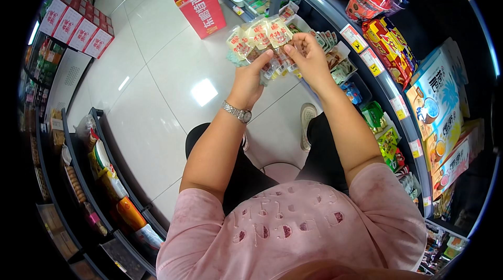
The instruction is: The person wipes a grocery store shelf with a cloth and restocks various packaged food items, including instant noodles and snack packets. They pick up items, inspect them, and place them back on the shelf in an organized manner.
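Several clear snack packets [257, 38] with cream labels and red print are fanned out between my two hands. My left hand [251, 81], with a metal-band wristwatch [237, 112] at the wrist, grips them from below, its thumb lying across the front. On the packets' right edge rest the thumb and fingers of my right hand [310, 58]. Brown contents show through the film under the labels. A pale green wrapper pokes out at the left of the bunch. Both hands are above the tiled floor, beside the lower shelf on the right.
A red cardboard box [198, 4] with an open top stands on the floor ahead. Right of me runs a shelf edge with price tags [371, 61], snack bags [389, 50] above and small-packet bins [346, 71] below. Stacked cartons [74, 28] and another shelf [104, 170] line the left.
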### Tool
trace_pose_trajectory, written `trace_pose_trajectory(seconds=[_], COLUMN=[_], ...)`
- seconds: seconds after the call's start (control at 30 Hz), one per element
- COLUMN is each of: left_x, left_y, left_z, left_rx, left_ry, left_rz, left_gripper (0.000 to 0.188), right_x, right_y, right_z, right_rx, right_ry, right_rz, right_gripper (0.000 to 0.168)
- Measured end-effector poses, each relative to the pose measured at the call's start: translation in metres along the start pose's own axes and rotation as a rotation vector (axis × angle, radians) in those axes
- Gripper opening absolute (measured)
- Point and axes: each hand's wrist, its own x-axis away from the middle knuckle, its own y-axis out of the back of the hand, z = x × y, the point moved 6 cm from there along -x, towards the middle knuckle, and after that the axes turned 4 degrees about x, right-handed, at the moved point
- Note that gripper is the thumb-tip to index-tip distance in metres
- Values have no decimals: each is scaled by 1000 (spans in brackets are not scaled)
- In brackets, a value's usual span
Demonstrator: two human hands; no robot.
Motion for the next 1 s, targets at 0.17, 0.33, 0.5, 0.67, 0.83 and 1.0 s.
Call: trace_pose_trajectory(seconds=[0.17,0.33,0.5,0.67,0.83,1.0], left_x=[1,-2,-3,-2,1,-1], left_y=[-1,6,7,4,0,2], left_z=[-4,-6,-5,-2,-1,0], left_rx=[21,19,45,41,23,13], left_ry=[-46,-11,0,36,64,62], left_rz=[-38,-59,-65,-76,-64,-41], left_gripper=[36,34,36,36,34,34], right_x=[-3,-7,5,12,19,21], right_y=[15,24,9,0,-2,-5], right_z=[4,6,39,53,68,71], right_rx=[-89,-760,-1450,-1700,-1686,-1658], right_ry=[-77,-225,-286,-300,-302,-273], right_rz=[-44,129,501,635,720,780], right_gripper=[25,25,34,36,30,31])
